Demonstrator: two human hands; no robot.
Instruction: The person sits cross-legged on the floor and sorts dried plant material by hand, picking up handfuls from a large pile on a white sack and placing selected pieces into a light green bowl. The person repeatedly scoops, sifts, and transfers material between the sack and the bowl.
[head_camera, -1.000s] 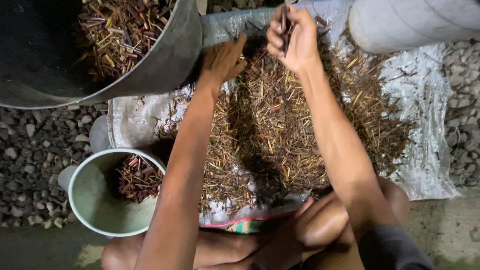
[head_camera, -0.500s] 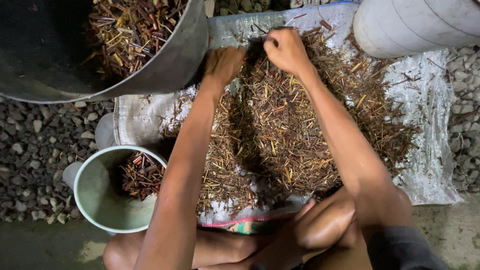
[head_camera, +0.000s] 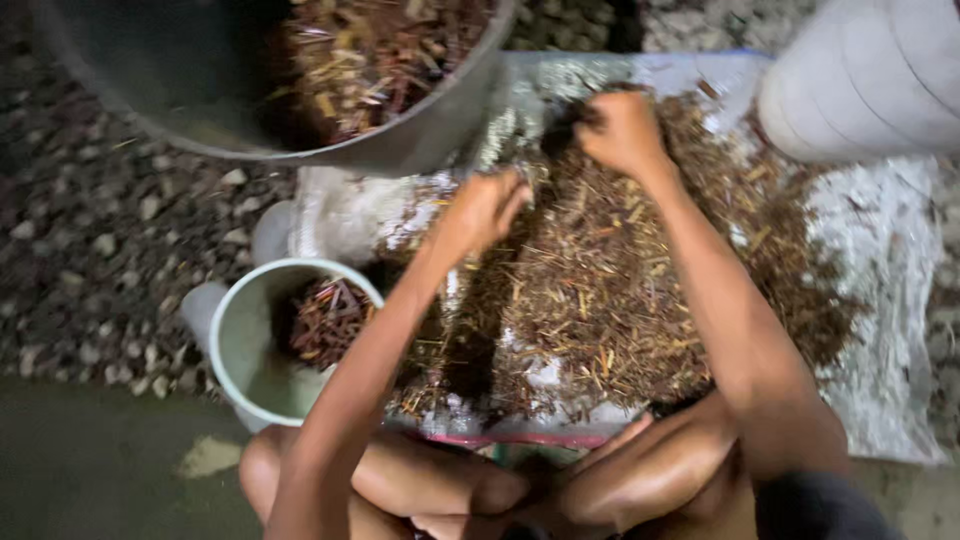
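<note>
Both hands have dropped into the stems (head_camera: 640, 290): left hand (head_camera: 480, 212) is loosely curled, apparently empty; right hand (head_camera: 620, 130) pinches dark bits at the heap's far edge.

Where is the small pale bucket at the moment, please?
In the head view the small pale bucket stands at lower left on the gravel, beside the plastic sheet, just left of the left forearm.

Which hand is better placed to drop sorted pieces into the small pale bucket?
Left, probably. The left hand sits over the near-left side of the stalk pile, closer to the bucket; the right hand is at the pile's far edge.
</note>
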